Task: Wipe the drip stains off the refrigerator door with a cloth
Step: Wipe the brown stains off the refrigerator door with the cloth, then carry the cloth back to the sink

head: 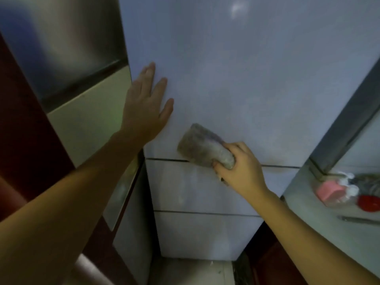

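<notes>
Cloth (202,146), greyish and folded into a pad, is lying flat against the refrigerator door (236,79), at the door's bottom edge, partly overlapping the dark seam above the upper drawer (185,186). Right hand (239,168) is gripping the cloth's lower right end, its grip closed with fingers curled around the fabric. Left hand (145,105) is pressing flat on the door near its left edge, its grip spread wide and holding nothing. Drip stains are too faint in the blur to make out; a pale smear is showing on the upper drawer. Below that drawer a lower drawer (205,235) is sitting closed, reaching down to the floor (189,272).

At right, a pale table (320,227) is carrying a clear bag (337,188) with something pink and white inside, a red item (369,203) just beside it, and a thin dark tool (357,220) nearer. A steel cabinet (67,48) is standing close on the left. Most of the door above and to the right of the cloth is lying bare.
</notes>
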Demonstrator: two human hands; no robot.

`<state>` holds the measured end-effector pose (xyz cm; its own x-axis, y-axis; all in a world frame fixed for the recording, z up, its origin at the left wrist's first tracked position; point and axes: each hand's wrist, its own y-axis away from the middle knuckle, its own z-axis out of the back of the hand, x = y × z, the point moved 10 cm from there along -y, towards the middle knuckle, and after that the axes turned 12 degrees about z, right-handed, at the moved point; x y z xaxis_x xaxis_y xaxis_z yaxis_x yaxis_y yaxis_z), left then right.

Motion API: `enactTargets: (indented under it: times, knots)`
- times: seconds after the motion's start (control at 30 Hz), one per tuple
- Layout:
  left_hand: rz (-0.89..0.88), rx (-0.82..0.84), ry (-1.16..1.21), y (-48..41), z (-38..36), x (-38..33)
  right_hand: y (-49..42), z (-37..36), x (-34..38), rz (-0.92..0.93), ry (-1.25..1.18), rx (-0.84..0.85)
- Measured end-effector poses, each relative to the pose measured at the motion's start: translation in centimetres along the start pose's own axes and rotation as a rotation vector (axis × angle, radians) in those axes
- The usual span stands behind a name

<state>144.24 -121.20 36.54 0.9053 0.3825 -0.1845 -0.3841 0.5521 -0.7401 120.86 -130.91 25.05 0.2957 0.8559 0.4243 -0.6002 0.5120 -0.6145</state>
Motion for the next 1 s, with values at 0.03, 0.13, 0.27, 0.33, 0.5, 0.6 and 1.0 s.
enactTargets:
  times: [0.03, 0.13, 0.27, 0.33, 0.5, 0.6, 1.0]
  knots:
    - [0.031, 0.058, 0.02, 1.2, -0.1, -0.2, 1.3, 0.8, -0.1, -0.057, -0.038, -0.01]
    - [0.103, 0.242, 0.077, 6.9, -0.9, -1.0, 6.6, 2.5, -0.5, -0.214, -0.137, -0.015]
    - [0.205, 0.554, 0.112, 17.7, -2.5, -2.5, 16.9, 3.9, -2.3, -0.456, -0.32, -0.054]
    - [0.243, 0.753, 0.136, 23.9, -4.2, -3.3, 23.0, 4.3, -3.6, -0.593, -0.381, -0.066]
    - [0.43, 1.283, 0.253, 38.7, -8.5, -5.9, 37.5, 5.3, -6.5, -0.947, -0.446, -0.089]
    - [0.429, 1.421, 0.241, 43.5, -10.0, -8.0, 42.0, 7.2, -6.9, -1.029, -0.417, -0.103]
    - [0.029, 1.701, 0.143, 48.1, -18.8, -20.3, 54.5, 15.6, -3.7, -1.358, -0.186, -0.472]
